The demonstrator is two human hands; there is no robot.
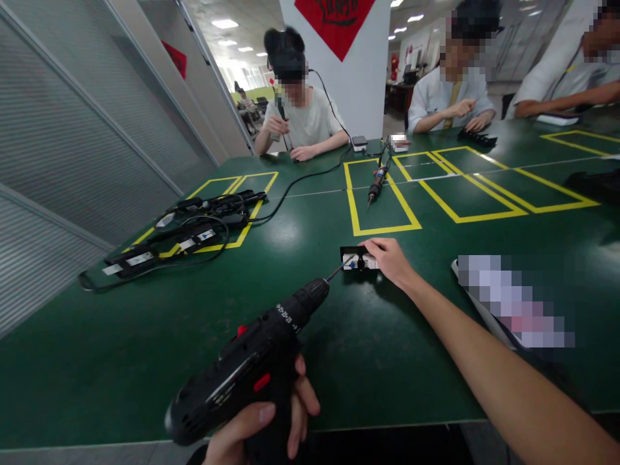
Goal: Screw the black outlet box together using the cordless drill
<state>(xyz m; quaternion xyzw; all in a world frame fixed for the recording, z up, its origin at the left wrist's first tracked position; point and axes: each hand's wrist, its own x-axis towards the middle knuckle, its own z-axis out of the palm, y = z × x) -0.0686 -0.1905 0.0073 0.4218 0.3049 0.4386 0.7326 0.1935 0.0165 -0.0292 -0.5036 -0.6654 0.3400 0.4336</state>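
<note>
My left hand (268, 413) is wrapped round the handle of a black cordless drill (252, 361) with red buttons, low in the head view. The drill points up and right, and a long thin bit (339, 268) sticks out of its chuck. Its tip overlaps the left part of a small black piece with white patches and a blue mark (359, 259); whether they touch I cannot tell. The fingers of my right hand (391, 258) are closed on the right end of that piece, at the tabletop. My right forearm reaches in from the lower right.
Black parts and cables (213, 216) lie left on the green table (121, 355). A second power tool (378, 186) lies in a yellow-taped box ahead. A blurred-out phone-like object (508, 303) rests at right. Across the table, several people sit, including a person with a handheld tool (305, 110).
</note>
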